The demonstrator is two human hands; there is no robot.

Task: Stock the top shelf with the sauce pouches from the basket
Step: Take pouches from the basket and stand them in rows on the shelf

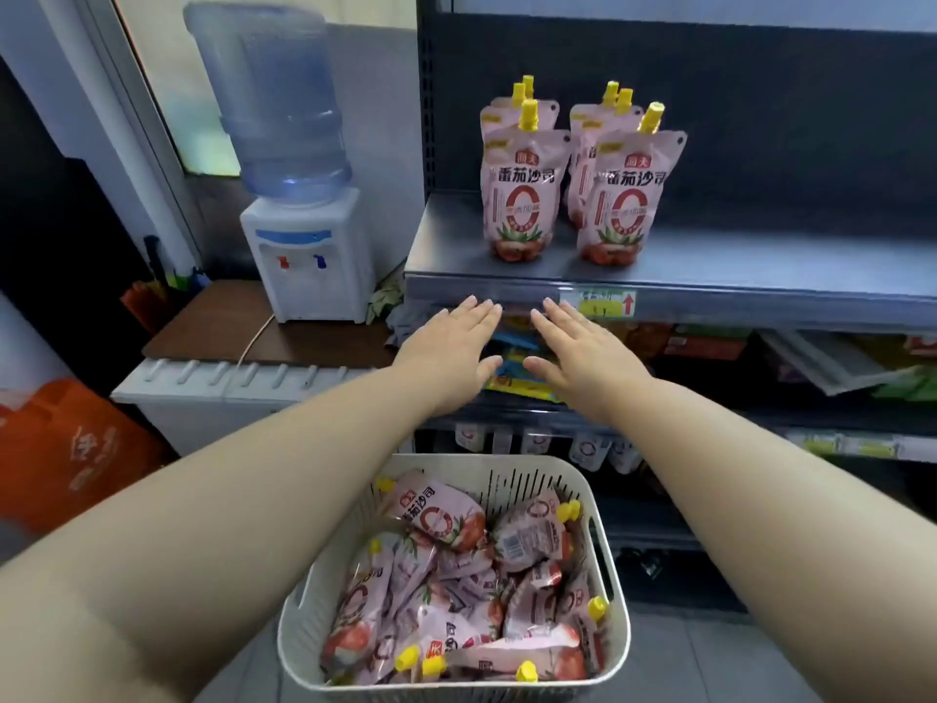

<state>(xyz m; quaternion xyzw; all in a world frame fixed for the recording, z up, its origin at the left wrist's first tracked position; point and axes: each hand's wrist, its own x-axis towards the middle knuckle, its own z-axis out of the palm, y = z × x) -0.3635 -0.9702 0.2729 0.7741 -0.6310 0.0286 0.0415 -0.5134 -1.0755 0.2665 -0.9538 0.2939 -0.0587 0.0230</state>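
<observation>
Several pink sauce pouches with yellow caps stand upright in two short rows on the grey top shelf (446, 246): a left row (519, 195) and a right row (621, 205). A white slotted basket (603, 545) on the floor below holds several more pouches (441, 515) lying in a heap. My left hand (448, 347) and my right hand (578, 355) are stretched out flat, palms down, side by side just below the shelf's front edge. Both hands hold nothing and their fingers are slightly apart.
A water dispenser (304, 256) with a blue bottle stands on a brown counter (213, 322) left of the shelving. An orange bag (71, 449) lies at the far left. Lower shelves (760, 357) hold packaged goods. The top shelf is bare to the right of the pouches.
</observation>
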